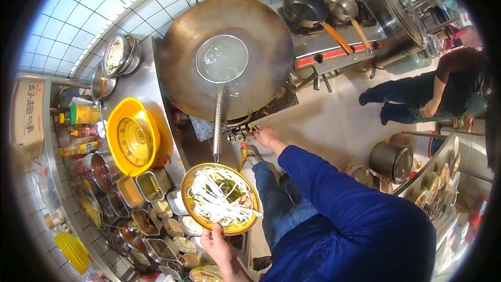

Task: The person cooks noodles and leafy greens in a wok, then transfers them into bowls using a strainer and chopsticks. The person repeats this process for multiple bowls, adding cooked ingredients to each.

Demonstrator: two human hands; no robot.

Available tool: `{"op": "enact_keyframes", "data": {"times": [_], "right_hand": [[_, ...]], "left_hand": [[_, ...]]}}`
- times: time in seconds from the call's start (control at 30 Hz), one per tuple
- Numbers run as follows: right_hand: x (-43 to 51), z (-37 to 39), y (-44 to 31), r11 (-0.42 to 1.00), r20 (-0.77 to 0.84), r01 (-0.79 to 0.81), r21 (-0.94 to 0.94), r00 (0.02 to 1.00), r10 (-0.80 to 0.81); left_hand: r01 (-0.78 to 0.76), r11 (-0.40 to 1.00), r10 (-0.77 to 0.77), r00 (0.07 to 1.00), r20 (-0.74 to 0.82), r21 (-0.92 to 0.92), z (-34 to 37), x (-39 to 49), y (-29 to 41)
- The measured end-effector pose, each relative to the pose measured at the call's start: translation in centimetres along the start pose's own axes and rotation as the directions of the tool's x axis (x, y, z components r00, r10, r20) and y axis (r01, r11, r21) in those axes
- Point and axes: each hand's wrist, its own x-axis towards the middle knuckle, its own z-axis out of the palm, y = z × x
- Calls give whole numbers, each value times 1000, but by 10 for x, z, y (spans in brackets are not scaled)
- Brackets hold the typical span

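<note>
My left hand point(219, 244) grips the rim of a yellow bowl point(187, 203), thumb on the edge. White noodles point(213, 207) with dark green leafy vegetables point(235, 188) and pinkish pieces fill it. My right hand point(267, 137) reaches down to the gas valve point(239, 137) below the wok's front edge, its fingers closed at a small handle there. A large wok point(184, 70) stands before me with cloudy liquid in its bottom. Across it lies a long-handled mesh strainer point(217, 121), its round head in the liquid and its handle over the near rim.
At left, a yellow basin point(113, 137) holds a patterned bowl point(135, 141), near several seasoning containers point(131, 192) and bottles. Stacked metal bowls point(135, 53) stand behind. Right of the wok, two pans point(305, 8) sit on burners beside a tall pot point(395, 31). Another person point(434, 86) stands at right.
</note>
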Motion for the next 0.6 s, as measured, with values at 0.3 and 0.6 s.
{"op": "enact_keyframes", "data": {"times": [0.3,0.6], "right_hand": [[-11,-4,0,999,-6,18,-51,1000,-18],[-109,-154,-55,973,134,216,-84,970,-204]], "left_hand": [[-32,989,22,997,69,144,29,23,17],[-112,970,43,953,301,216,100,71,36]]}}
